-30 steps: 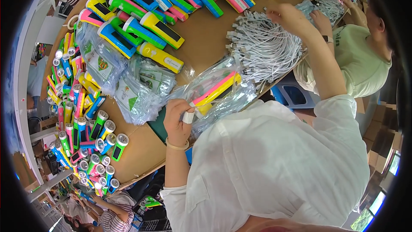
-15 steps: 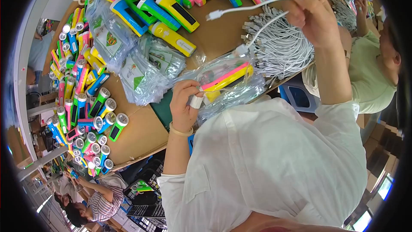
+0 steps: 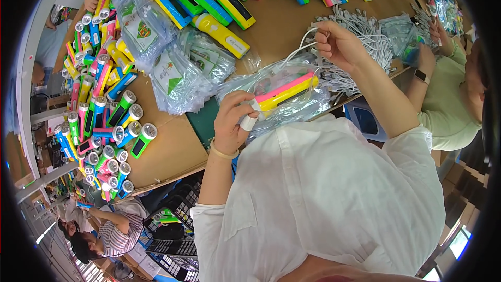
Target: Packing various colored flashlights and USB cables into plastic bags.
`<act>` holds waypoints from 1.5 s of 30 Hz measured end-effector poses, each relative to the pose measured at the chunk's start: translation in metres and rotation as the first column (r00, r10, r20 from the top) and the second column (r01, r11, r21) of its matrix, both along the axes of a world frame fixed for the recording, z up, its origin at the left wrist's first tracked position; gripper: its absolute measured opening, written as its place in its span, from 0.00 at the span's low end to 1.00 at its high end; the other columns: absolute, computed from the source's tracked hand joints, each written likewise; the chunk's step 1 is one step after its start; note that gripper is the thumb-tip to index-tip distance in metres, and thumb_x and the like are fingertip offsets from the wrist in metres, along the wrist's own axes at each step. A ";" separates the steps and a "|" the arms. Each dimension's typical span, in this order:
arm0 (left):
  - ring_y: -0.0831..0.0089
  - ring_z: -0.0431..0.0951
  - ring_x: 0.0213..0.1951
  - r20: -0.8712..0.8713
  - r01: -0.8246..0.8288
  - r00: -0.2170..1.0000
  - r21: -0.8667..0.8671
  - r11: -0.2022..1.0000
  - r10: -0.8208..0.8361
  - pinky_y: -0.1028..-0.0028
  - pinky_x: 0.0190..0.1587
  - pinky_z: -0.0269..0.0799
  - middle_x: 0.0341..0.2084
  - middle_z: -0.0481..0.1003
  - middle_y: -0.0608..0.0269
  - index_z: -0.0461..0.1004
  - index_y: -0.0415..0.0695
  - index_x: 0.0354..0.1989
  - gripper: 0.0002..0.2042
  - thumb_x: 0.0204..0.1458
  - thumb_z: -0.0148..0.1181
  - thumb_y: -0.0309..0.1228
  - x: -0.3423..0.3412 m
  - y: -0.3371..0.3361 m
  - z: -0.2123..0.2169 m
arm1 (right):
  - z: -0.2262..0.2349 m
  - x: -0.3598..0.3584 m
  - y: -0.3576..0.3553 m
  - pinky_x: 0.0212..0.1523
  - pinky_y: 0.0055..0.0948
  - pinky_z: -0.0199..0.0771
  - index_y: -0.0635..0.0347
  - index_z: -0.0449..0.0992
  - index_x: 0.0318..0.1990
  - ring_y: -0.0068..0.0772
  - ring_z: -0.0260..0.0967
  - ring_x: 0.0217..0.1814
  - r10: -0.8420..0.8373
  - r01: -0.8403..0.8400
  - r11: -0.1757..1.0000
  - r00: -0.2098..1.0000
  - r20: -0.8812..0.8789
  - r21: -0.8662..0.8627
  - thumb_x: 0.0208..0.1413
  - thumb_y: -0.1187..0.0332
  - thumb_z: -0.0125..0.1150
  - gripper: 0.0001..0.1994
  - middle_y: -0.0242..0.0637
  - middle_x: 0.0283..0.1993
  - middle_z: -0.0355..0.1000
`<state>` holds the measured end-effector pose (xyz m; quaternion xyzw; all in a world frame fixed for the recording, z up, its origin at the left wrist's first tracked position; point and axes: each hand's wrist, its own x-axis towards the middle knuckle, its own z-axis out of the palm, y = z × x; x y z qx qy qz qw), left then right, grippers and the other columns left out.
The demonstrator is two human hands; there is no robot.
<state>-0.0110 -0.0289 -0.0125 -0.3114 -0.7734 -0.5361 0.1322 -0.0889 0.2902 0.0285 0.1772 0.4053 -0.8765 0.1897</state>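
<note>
My left hand (image 3: 233, 121), with a white wrap on one finger and a band at the wrist, is closed on the near left end of a clear plastic bag (image 3: 241, 84). Inside the bag lies a pink and yellow flashlight (image 3: 286, 94). Just above and right of it, my right hand (image 3: 339, 47) pinches a looped white charging cable (image 3: 298, 49). The cable's lower part runs down to the bag; its ends are hard to make out. Beneath my right hand and forearm spreads a heap of white cables (image 3: 368, 39).
Stacked clear bags with printed cards (image 3: 175, 75) lie left of my hands. Beyond them are rows of coloured flashlights (image 3: 224, 34), with a heap of flashlights (image 3: 99, 104) farther left. A co-worker (image 3: 443, 94) at the right handles a clear bag. Black crates (image 3: 175, 245) stand below the table edge.
My right hand has come down and left with the cable, from high above the cable heap to just over the bag. My left hand keeps its hold. The whole view has shifted slightly.
</note>
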 end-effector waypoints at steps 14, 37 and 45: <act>0.69 0.76 0.33 0.354 -0.312 0.873 -0.122 0.942 0.335 0.75 0.38 0.73 0.36 0.78 0.58 0.78 0.37 0.38 0.09 0.49 0.70 0.22 0.023 -0.003 0.017 | 0.036 0.021 -0.050 0.33 0.38 0.70 0.60 0.76 0.32 0.40 0.72 0.31 0.952 0.119 0.108 0.275 -0.137 0.987 0.56 0.66 0.65 0.08 0.39 0.29 0.72; 0.73 0.78 0.36 0.597 -0.390 0.781 0.232 0.891 0.186 0.74 0.44 0.75 0.37 0.77 0.58 0.76 0.35 0.40 0.05 0.62 0.58 0.25 0.037 -0.015 0.007 | 0.016 0.029 -0.006 0.35 0.40 0.72 0.58 0.77 0.35 0.45 0.72 0.40 0.900 0.295 0.225 0.303 -0.314 0.929 0.56 0.67 0.65 0.06 0.39 0.35 0.71; 0.70 0.79 0.40 0.757 -0.211 0.636 -0.014 0.977 0.148 0.72 0.46 0.73 0.37 0.80 0.54 0.76 0.33 0.43 0.15 0.67 0.50 0.36 -0.004 0.004 0.010 | 0.039 0.032 0.024 0.30 0.25 0.63 0.59 0.69 0.42 0.22 0.62 0.29 0.634 0.240 0.391 0.630 -0.449 0.889 0.69 0.68 0.51 0.05 0.28 0.29 0.63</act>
